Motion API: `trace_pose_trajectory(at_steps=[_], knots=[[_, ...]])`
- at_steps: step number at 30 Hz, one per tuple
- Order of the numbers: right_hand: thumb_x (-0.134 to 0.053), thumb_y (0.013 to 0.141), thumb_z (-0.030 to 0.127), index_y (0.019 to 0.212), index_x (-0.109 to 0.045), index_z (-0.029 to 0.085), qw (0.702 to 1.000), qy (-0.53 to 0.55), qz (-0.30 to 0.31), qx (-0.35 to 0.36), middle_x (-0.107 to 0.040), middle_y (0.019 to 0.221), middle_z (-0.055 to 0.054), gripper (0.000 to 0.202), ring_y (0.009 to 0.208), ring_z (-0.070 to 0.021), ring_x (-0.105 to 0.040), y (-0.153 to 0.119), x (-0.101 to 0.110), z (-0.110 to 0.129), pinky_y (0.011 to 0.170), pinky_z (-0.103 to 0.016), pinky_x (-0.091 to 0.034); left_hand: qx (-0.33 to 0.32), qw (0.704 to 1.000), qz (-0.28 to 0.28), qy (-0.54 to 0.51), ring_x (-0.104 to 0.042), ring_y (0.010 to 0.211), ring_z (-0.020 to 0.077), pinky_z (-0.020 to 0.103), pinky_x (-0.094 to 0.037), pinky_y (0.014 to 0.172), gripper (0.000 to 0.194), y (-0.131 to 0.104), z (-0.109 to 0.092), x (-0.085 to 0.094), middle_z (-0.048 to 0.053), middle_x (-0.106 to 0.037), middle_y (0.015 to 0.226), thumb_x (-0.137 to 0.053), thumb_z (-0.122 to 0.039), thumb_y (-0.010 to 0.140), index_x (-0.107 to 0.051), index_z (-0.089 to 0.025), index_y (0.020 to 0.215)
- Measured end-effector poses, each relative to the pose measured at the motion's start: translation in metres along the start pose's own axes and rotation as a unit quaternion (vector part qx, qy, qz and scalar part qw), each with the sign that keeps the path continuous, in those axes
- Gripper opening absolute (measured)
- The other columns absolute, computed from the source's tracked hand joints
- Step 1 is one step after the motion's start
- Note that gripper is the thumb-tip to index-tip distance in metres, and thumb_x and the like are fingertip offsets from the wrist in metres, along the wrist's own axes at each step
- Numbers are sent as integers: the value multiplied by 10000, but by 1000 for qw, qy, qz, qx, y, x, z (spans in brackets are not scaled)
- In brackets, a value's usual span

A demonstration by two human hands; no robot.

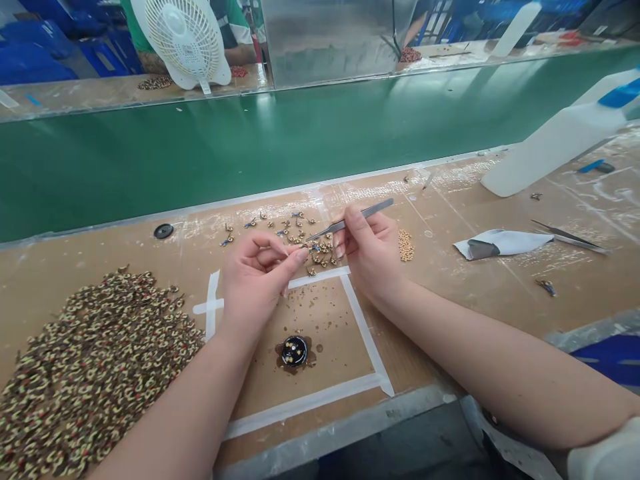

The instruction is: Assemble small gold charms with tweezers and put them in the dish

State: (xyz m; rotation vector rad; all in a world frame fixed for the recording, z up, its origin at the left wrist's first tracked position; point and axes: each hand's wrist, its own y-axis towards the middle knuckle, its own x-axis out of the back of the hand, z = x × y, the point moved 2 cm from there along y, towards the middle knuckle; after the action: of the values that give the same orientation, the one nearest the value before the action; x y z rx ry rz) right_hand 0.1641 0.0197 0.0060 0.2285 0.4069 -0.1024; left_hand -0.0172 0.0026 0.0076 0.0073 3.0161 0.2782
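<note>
My right hand (373,250) grips steel tweezers (367,213) like a pen, their tips pointing left toward the fingers of my left hand (257,273). Thumb and forefinger of that left hand are pinched together; a tiny piece seems to be between them, too small to make out. Just beyond the fingertips lie several small brown-and-cream parts (296,239), some with blue bits. Below the hands, a small round black dish (294,351) with dark liquid and a few pale beads sits inside a white tape frame (365,327). Tan beads (405,245) are heaped right of my right hand.
A large pile of brown-and-cream parts (110,360) covers the left side. A black disc (163,231) lies at the back. To the right are a white bottle (555,143), a white wrapped item (505,244) and another pair of tweezers (575,239). A green belt (250,147) runs behind.
</note>
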Motion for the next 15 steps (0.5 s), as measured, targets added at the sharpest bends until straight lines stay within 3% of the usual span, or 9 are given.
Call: trace_pose_trajectory(at_steps=[15], knots=[[-781,922,658,749,-729,244,1000,-15,2,-6,-652,626,25,452,492,-98,-560,0,1,1,486,-258,-482,0,1000,-8,12,-477,367,44,177,-374,335,341,0,-3,-1,-29,-763,709,-953,-272,799,-614,-230,797]])
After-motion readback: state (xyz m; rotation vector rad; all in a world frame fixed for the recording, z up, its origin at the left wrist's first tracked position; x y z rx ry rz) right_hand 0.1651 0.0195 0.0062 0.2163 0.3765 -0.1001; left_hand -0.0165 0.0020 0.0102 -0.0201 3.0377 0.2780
